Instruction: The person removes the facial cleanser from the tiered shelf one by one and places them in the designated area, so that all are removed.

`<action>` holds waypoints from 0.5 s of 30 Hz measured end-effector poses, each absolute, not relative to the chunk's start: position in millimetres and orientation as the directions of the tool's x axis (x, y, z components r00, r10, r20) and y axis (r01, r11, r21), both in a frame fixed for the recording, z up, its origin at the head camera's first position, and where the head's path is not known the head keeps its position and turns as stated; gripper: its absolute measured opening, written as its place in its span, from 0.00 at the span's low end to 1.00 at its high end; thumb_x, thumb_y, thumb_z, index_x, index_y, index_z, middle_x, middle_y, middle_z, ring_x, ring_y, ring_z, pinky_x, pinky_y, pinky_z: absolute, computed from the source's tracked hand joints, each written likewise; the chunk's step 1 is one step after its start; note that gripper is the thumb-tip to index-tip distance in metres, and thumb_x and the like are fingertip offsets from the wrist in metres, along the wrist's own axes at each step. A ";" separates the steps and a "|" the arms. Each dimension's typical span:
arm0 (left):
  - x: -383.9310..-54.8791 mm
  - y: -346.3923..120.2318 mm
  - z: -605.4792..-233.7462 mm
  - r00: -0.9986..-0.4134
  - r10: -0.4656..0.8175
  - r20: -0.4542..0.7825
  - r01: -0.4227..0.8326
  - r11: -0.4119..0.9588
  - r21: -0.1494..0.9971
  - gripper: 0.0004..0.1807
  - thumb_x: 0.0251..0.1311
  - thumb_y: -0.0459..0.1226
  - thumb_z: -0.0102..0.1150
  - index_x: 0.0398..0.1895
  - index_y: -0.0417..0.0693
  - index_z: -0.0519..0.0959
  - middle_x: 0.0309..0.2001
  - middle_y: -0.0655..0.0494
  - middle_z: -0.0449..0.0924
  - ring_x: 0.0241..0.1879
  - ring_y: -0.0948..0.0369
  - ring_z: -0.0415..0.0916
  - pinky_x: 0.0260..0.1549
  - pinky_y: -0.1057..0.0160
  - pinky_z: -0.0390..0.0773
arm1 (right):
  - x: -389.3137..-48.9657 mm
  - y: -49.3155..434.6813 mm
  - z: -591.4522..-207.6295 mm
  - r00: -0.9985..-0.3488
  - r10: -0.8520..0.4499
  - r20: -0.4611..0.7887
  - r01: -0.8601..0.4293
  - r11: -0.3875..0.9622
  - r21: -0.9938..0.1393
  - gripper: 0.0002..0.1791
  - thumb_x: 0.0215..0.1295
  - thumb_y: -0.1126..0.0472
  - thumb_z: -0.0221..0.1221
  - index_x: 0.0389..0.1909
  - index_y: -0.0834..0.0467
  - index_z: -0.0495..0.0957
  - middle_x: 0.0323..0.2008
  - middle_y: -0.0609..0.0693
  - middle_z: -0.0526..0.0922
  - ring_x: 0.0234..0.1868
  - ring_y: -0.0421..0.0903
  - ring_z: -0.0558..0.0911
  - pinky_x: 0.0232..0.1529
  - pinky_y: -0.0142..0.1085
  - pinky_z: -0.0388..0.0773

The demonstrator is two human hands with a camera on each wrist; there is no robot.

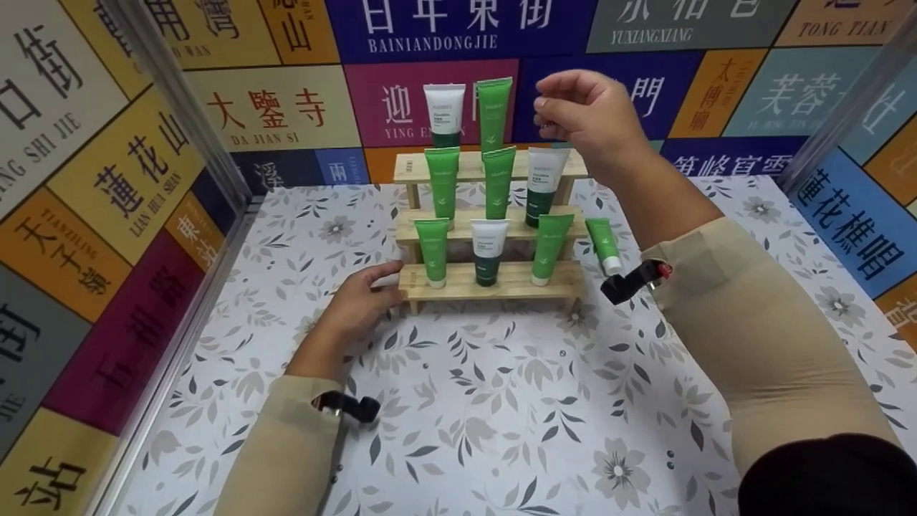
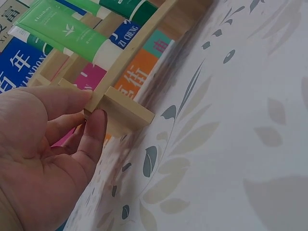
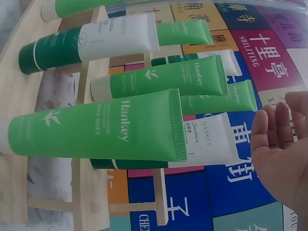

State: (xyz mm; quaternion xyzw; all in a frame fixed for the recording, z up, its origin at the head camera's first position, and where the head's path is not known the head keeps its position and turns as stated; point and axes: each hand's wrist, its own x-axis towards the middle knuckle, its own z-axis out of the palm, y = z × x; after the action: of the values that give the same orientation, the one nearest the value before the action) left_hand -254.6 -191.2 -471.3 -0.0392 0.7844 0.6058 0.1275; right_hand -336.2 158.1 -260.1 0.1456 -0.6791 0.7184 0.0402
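A three-step wooden display stand (image 1: 458, 281) carries upright squeeze tubes. Its lowest step holds a green tube (image 1: 433, 247), a white and dark green tube (image 1: 488, 240) and another green tube (image 1: 551, 244). Three more tubes stand on the middle step, and on the top step a white tube (image 1: 444, 111) and a green tube (image 1: 494, 111). My left hand (image 1: 362, 301) pinches the left corner of the lowest step between thumb and fingers, as the left wrist view shows. Raised beside the top step, right of its green tube, my right hand (image 1: 591, 118) has loosely bent fingers and holds nothing.
One green tube (image 1: 603, 242) lies on the table just right of the stand. The flower-patterned tabletop (image 1: 458, 416) reaches the colourful lettered panels (image 1: 286, 107) at the back and sides.
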 end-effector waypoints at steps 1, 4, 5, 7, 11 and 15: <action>-254.6 -191.3 -471.6 -0.964 0.092 -0.248 -0.216 0.267 0.939 0.35 0.68 0.35 0.68 0.79 0.56 0.72 0.78 0.56 0.72 0.70 0.54 0.77 0.64 0.57 0.80 | -340.1 156.6 -259.2 -0.957 -0.139 0.253 -0.247 -0.058 -0.967 0.10 0.72 0.65 0.67 0.52 0.59 0.85 0.45 0.51 0.84 0.44 0.47 0.84 0.48 0.34 0.85; -253.8 -191.8 -472.4 -0.964 0.091 -0.250 -0.218 0.268 0.938 0.35 0.68 0.36 0.68 0.79 0.57 0.72 0.78 0.56 0.72 0.70 0.54 0.77 0.63 0.58 0.80 | -351.1 152.1 -257.0 -0.968 -0.132 0.213 -0.214 -0.008 -0.977 0.13 0.72 0.64 0.67 0.55 0.57 0.84 0.48 0.50 0.84 0.49 0.46 0.84 0.53 0.35 0.84; -253.4 -192.0 -472.9 -0.964 0.092 -0.250 -0.219 0.262 0.940 0.35 0.68 0.35 0.68 0.79 0.57 0.72 0.78 0.55 0.72 0.69 0.54 0.78 0.62 0.58 0.80 | -354.2 150.5 -256.3 -0.972 -0.129 0.196 -0.199 0.010 -0.980 0.14 0.73 0.64 0.67 0.56 0.57 0.84 0.49 0.49 0.83 0.50 0.46 0.84 0.55 0.36 0.84; -252.5 -192.2 -473.5 -0.962 0.095 -0.256 -0.228 0.237 0.944 0.36 0.67 0.35 0.68 0.79 0.57 0.72 0.76 0.54 0.73 0.68 0.54 0.79 0.60 0.59 0.81 | -359.6 146.6 -255.2 -0.977 -0.124 0.174 -0.182 0.059 -0.981 0.15 0.73 0.63 0.67 0.59 0.55 0.84 0.50 0.48 0.83 0.52 0.45 0.83 0.57 0.37 0.83; -252.0 -192.3 -473.1 -0.962 0.102 -0.253 -0.228 0.211 0.951 0.36 0.67 0.33 0.67 0.79 0.56 0.72 0.76 0.53 0.74 0.65 0.55 0.81 0.57 0.60 0.83 | -368.1 139.2 -252.9 -0.983 -0.117 0.141 -0.159 0.161 -0.974 0.18 0.74 0.61 0.66 0.63 0.52 0.82 0.53 0.45 0.82 0.55 0.43 0.83 0.61 0.38 0.81; -253.6 -191.8 -471.3 -0.960 0.108 -0.258 -0.232 0.210 0.950 0.36 0.68 0.33 0.66 0.79 0.57 0.71 0.77 0.53 0.72 0.64 0.55 0.81 0.56 0.59 0.83 | -374.5 134.0 -248.3 -0.989 -0.106 0.100 -0.121 0.213 -0.969 0.20 0.74 0.61 0.67 0.64 0.49 0.82 0.57 0.44 0.82 0.56 0.43 0.82 0.63 0.40 0.80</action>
State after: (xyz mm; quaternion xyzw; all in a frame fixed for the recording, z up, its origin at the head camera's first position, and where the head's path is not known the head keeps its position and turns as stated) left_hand -253.6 -191.8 -471.3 -0.0407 0.7658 0.6274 0.1354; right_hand -374.5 134.0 -248.3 0.0730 -0.7789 0.6229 0.0062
